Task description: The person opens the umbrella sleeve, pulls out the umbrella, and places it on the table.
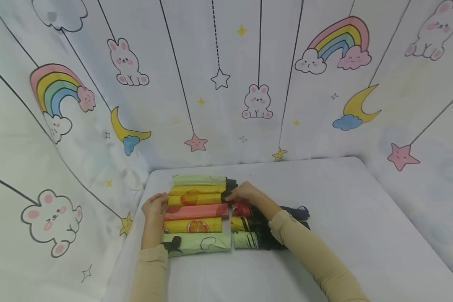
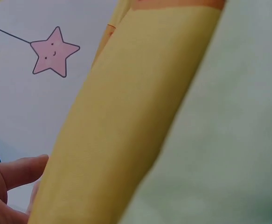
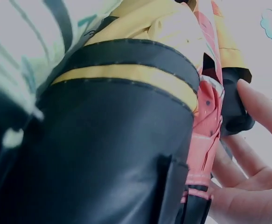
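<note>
Folded umbrellas in fruit-print sleeves lie in a stacked column of rows. My right hand [image 1: 246,193] pinches the black handle [image 3: 233,102] of a yellow umbrella with an orange fruit print [image 1: 190,199], thumb on one side and fingers on the other. At that umbrella's left end, my left hand [image 1: 154,205] rests its extended fingertips. Another yellow umbrella [image 1: 181,189] and a pale green one [image 1: 198,180] lie beyond it. Nearer lie a pink umbrella [image 1: 196,212], a yellow one with orange slices [image 1: 211,225] and a pale green one [image 1: 219,242] with a black handle, partly behind the left sleeve.
Right of the column lie several more umbrellas, a red one [image 1: 241,209], a yellow and black one [image 1: 239,224] and a green and black one [image 1: 245,240], partly under the right forearm. White table [image 1: 343,201] extends right, with a printed cloth wall [image 1: 226,121] behind.
</note>
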`<state>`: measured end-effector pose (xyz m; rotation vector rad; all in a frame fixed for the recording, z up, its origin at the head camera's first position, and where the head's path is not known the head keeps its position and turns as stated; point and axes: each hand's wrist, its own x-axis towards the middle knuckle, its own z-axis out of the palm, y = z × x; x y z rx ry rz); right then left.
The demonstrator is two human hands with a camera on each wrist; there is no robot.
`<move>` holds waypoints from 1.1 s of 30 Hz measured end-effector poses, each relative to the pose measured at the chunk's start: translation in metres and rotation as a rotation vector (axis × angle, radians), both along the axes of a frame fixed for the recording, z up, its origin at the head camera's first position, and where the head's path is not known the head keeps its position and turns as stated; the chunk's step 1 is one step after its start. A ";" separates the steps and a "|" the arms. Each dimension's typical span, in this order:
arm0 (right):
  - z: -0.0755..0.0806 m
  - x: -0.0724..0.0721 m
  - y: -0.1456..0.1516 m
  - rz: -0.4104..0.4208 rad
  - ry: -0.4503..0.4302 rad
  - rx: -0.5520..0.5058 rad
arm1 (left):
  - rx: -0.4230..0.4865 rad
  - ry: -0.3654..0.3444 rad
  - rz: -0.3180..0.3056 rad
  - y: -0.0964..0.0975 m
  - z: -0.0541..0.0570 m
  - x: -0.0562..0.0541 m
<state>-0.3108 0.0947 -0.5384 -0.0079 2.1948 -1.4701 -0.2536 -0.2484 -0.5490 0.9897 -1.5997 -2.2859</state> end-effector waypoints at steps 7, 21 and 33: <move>0.006 0.000 -0.001 0.015 0.038 0.033 | 0.018 -0.008 0.025 -0.002 -0.005 0.000; 0.003 -0.007 0.001 -0.049 -0.104 -0.203 | 0.059 0.000 0.084 0.000 -0.007 0.000; 0.006 -0.004 0.001 -0.077 -0.099 -0.244 | 0.089 0.012 0.082 -0.002 -0.007 0.002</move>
